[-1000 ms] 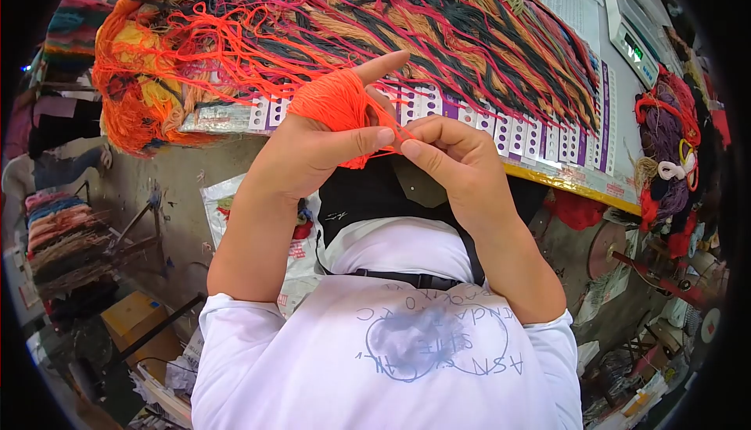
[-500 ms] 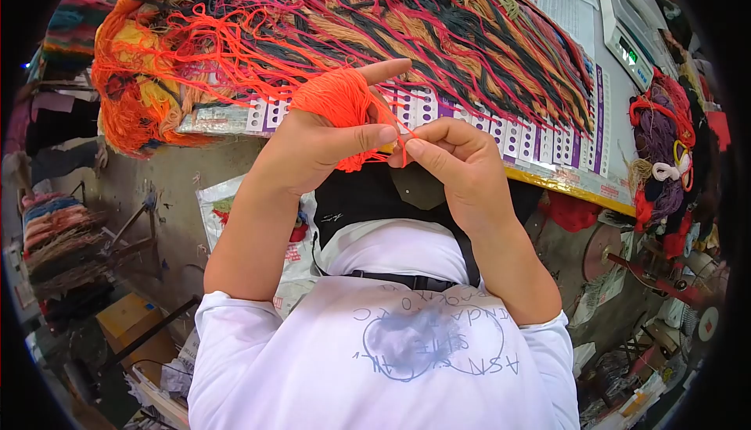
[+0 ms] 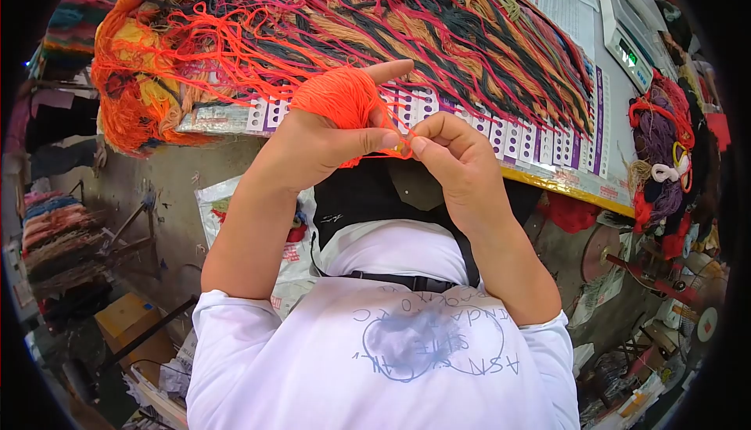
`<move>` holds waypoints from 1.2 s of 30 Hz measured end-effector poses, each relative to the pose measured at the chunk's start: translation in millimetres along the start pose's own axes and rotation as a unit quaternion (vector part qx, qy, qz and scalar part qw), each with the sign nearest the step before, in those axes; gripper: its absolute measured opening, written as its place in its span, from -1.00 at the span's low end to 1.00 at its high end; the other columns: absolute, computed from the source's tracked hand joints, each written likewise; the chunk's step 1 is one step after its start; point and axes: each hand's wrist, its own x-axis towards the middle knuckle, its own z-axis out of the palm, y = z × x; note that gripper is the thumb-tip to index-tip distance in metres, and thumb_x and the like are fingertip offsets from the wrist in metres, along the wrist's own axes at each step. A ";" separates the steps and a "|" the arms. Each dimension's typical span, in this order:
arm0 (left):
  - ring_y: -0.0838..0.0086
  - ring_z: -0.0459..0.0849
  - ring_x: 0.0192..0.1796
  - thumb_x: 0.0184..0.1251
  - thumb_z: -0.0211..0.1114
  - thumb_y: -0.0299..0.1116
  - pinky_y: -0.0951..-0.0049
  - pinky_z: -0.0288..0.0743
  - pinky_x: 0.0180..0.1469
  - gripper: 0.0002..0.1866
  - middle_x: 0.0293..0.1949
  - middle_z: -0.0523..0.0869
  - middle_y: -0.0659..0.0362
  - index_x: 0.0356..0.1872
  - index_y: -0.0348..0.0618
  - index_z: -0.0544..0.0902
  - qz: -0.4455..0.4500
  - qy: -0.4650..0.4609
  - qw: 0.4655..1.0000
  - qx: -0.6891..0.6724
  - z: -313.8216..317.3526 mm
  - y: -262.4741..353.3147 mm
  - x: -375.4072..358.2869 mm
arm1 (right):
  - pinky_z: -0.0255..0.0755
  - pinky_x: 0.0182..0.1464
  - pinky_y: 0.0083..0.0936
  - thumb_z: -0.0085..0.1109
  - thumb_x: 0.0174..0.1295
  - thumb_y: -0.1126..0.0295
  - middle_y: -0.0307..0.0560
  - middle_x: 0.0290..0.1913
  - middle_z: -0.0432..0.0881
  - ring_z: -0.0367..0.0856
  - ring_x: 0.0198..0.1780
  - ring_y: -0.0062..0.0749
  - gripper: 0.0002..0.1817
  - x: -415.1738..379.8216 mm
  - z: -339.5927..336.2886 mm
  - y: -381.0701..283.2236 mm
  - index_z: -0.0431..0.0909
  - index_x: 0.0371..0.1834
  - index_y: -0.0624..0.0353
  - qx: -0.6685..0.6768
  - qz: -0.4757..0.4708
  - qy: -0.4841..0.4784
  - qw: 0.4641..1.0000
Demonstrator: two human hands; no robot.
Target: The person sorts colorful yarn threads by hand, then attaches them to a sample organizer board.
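Observation:
A thick bundle of bright orange yarn (image 3: 335, 98) is wrapped round my left hand (image 3: 332, 136), whose index finger points out to the right while the thumb lies against the strands. My right hand (image 3: 455, 153) pinches an orange strand between thumb and index finger, just right of my left thumb. A loop of that strand spans the small gap between the hands. Beyond them, long red, black, tan and orange threads (image 3: 352, 31) lie spread over the table, some on white and purple cards with holes (image 3: 512, 142).
A digital scale (image 3: 628, 50) stands at the table's back right, and skeins of coloured yarn (image 3: 665, 144) hang at its right side. The yellow-taped table edge (image 3: 563, 184) runs in front. A cardboard box (image 3: 134, 327) sits on the floor at lower left.
My right thumb and fingers have shifted slightly, and the orange strand now forms a small loop toward my left thumb. My left hand has barely moved.

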 end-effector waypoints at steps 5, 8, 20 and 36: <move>0.69 0.51 -0.40 0.00 0.41 -0.55 0.60 0.41 -0.37 -0.58 -0.14 0.62 0.12 -0.06 -0.39 0.53 0.028 -0.026 0.998 0.046 -4.5 -2.8 0.7 | 0.22 -0.34 -0.80 0.06 0.27 0.49 -0.38 -0.41 0.49 0.35 -0.39 -0.82 -0.95 1.4 -0.2 0.9 0.46 -0.33 0.23 -0.006 0.012 0.005 1.000; 0.70 0.49 -0.46 0.03 0.35 -0.51 0.62 0.37 -0.40 -0.49 -0.35 0.61 0.22 0.07 -0.46 0.48 0.067 -0.018 0.998 0.006 -5.3 -3.5 -0.5 | 0.25 -0.30 -0.78 0.02 0.28 0.49 -0.32 -0.42 0.52 0.38 -0.37 -0.78 -0.94 3.5 0.1 -2.1 0.45 -0.33 0.22 0.027 -0.045 0.041 0.998; 0.75 0.04 -0.73 0.49 -0.14 -0.33 0.65 -0.06 -0.69 -0.75 -0.68 0.14 0.41 -0.21 -0.26 0.47 0.091 0.083 0.831 -0.542 -213.8 -25.8 -107.7 | 0.16 -0.44 -0.70 -0.22 0.43 0.43 -0.36 -0.63 0.08 0.14 -0.60 -0.69 -0.73 -134.1 -287.5 -111.5 0.42 0.04 0.31 0.275 -0.180 0.132 0.935; 0.79 0.17 -0.70 0.31 0.15 -0.38 0.73 0.13 -0.67 -0.59 -0.11 0.67 0.12 0.16 -0.28 0.45 -0.131 0.111 0.941 -0.293 -25.2 -35.3 -2.9 | 0.19 -0.51 -0.77 0.29 0.10 0.28 -0.29 -0.47 0.62 0.38 -0.53 -0.74 -0.76 11.0 -104.8 -35.1 0.69 -0.25 0.19 -0.205 -0.045 0.192 0.959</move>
